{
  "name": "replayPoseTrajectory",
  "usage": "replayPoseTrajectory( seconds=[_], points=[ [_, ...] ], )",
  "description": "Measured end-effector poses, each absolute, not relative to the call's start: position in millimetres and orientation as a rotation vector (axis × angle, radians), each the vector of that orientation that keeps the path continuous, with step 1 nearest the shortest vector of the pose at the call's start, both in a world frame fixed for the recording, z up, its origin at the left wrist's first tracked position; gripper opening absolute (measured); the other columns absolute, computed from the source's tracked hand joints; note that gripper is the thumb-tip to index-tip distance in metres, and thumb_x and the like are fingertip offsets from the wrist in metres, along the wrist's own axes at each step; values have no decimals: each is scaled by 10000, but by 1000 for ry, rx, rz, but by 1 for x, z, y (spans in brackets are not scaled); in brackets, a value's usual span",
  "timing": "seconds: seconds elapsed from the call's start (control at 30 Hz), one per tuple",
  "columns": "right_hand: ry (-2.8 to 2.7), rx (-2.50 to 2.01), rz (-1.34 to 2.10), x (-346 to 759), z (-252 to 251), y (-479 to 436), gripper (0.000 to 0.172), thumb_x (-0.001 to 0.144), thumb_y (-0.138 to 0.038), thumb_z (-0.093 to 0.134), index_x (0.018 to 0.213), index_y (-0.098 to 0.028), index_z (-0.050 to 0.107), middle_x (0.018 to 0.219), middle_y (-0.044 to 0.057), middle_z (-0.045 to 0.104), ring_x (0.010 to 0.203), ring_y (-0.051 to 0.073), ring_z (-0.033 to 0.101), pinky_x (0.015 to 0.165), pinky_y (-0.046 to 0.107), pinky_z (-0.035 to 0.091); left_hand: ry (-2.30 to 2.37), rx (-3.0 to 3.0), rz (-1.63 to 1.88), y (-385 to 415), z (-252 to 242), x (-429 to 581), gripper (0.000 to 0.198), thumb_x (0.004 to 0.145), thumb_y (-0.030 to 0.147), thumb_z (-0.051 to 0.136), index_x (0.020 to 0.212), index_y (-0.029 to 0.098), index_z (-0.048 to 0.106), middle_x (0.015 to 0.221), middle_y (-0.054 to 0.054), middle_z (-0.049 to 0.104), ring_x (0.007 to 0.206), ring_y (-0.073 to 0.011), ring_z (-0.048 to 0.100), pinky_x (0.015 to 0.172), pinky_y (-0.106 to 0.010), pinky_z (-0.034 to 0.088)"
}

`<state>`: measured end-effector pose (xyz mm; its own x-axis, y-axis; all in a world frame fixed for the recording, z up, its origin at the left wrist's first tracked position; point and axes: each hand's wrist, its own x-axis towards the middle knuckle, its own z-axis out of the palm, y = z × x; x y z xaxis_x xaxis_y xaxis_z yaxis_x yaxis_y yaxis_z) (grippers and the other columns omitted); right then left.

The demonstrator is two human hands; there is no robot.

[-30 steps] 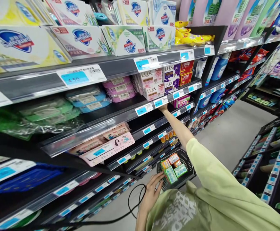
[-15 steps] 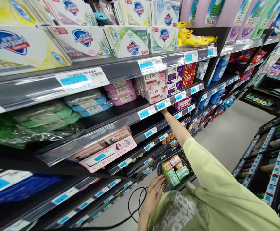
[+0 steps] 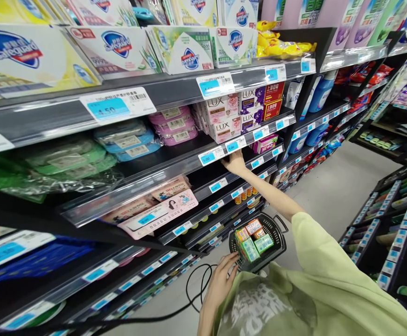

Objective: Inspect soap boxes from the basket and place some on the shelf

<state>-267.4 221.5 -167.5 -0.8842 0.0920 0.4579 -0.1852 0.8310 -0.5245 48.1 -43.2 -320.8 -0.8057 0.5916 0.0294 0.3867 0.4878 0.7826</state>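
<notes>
Your right hand [image 3: 236,163] has drawn partly out of the shelf gap since half a second ago: then little more than the wrist showed below the price labels [image 3: 236,144], and now the back of the hand is in view. Your forearm shows at greater length too, and the pale green sleeve [image 3: 315,228] has shifted right, uncovering the carry handle [image 3: 282,225] of the black basket [image 3: 283,249]. The basket stays low beside the shelving, with the green-and-white packs [image 3: 250,249] and orange packs [image 3: 254,227] lying in it as before.

Your left hand [image 3: 221,277] has kept its place at the basket's near left side, fingers extended and slightly spread, their tips at the rim; whether any of them hooks over it is hard to say.

Your right fingertips are lost in the dark under the shelf lip, so you cannot tell from here whether they are closed on anything. The magenta box [image 3: 264,143] sits to the right of that hand, its top cut off by the shelf edge above. The LUX boxes [image 3: 222,119] stand on the shelf over your hand. The near end of the black cable [image 3: 147,320] blurs into the dark shelving at lower left.
</notes>
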Motion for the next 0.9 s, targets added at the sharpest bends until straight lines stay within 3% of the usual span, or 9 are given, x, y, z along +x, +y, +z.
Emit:
replayPoseTrajectory(
  seconds=[0.07, 0.13, 0.33, 0.47, 0.67, 0.9],
  points=[
    [-2480, 209, 811, -225, -174, 219, 506, 930, -332, 696, 1386, -144, 581, 1562, 198, 468, 1484, 366, 396, 1265, 572, 349, 2468, 856, 1208, -41, -320, 49, 341, 1061, 335, 501, 1307, 297, 734, 1415, -89, 707, 1323, -281, 671, 1158, -515, 541],
    [-2437, 411, 833, -181, -183, 222, 412, 974, -324, 618, 1370, -216, 593, 1599, 140, 438, 1487, 326, 407, 1243, 553, 387, 2445, 874, 1214, -38, -318, 49, 344, 1061, 333, 497, 1305, 296, 735, 1420, -86, 703, 1316, -278, 674, 1137, -500, 560],
    [-2608, 579, 845, -101, -237, 265, 229, 988, -289, 533, 1144, -269, 700, 1323, 106, 683, 1233, 312, 612, 1075, 570, 510, 2430, 912, 1207, -27, -310, 49, 363, 1065, 321, 478, 1336, 294, 718, 1405, -89, 709, 1296, -275, 680, 1116, -496, 571],
    [-2657, 293, 906, -85, -280, 297, 202, 947, -272, 554, 1067, -276, 716, 1153, 91, 730, 1144, 301, 636, 1089, 541, 513, 2419, 950, 1181, -24, -311, 53, 363, 1058, 318, 492, 1345, 312, 714, 1383, -69, 724, 1273, -260, 687, 1110, -474, 572],
    [-2717, -144, 987, -51, -342, 321, 269, 917, -204, 530, 1127, -195, 699, 1146, 136, 714, 1143, 296, 629, 1078, 470, 510, 2367, 973, 1095, -25, -318, 61, 375, 1060, 321, 486, 1367, 296, 699, 1380, -64, 729, 1272, -253, 681, 1122, -460, 549],
    [-2903, -586, 1041, -22, -420, 315, 315, 850, -158, 586, 1141, -111, 698, 1101, 152, 757, 948, 236, 700, 887, 331, 549, 2350, 931, 1083, -24, -326, 66, 373, 1065, 333, 485, 1366, 277, 696, 1381, -84, 725, 1279, -253, 669, 1115, -451, 535]
  ],
)
